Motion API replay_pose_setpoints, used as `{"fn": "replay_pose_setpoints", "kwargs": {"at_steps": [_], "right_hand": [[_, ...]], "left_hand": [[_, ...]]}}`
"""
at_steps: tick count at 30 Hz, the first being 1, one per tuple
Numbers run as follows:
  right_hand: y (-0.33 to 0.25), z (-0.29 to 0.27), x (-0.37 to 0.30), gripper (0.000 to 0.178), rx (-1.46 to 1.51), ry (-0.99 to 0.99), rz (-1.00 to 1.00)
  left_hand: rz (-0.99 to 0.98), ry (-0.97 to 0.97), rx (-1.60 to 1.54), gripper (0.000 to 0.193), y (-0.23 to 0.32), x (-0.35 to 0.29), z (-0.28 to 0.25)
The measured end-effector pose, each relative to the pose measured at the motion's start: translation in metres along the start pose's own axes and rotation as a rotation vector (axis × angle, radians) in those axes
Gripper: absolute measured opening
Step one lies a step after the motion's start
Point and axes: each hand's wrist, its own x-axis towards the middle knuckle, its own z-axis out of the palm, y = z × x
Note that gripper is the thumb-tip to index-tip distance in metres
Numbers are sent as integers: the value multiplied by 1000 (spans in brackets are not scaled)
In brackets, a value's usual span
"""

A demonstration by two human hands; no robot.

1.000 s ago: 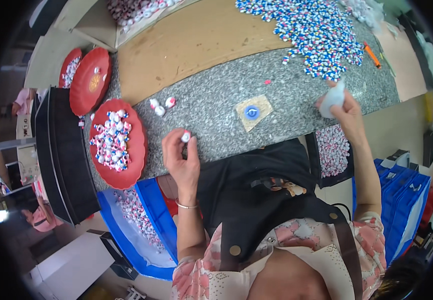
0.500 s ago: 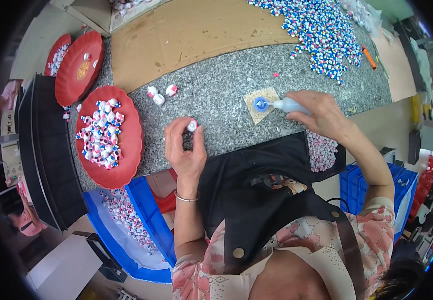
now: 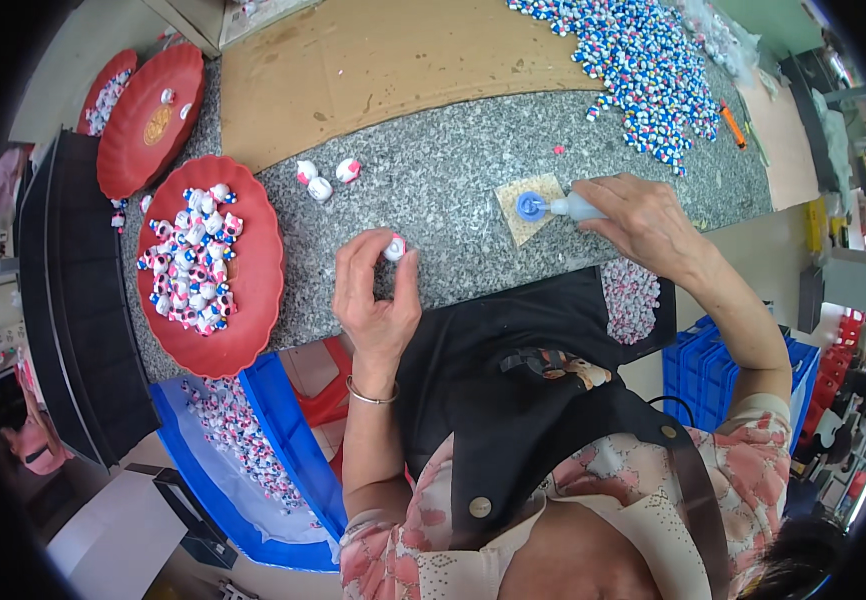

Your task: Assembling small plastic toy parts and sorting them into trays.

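My left hand pinches a small white and pink toy piece between thumb and fingers, just above the grey speckled table. My right hand grips a small pale squeeze bottle lying sideways, its tip pressed into a blue cap that sits on a tan square pad. Three more white and pink pieces lie loose on the table beyond my left hand.
A red tray at the left holds several pieces; two more red trays lie behind it. A heap of blue and white pieces lies far right on the table, beside a brown cardboard sheet. Blue crates sit below the table.
My right hand came down from the table's right end with the bottle and set its tip on the blue cap. My left hand has stayed near the table edge with the piece.
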Motion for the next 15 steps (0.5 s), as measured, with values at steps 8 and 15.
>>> {"fn": "replay_pose_setpoints", "kwargs": {"at_steps": [8,15], "right_hand": [[-1,-2,1,41,-19,-10,2],[-1,2,1,39,-23,10,-9]], "left_hand": [[15,-5,1,31,1,1,0],[11,-16,10,30,1,-1,0]]}}
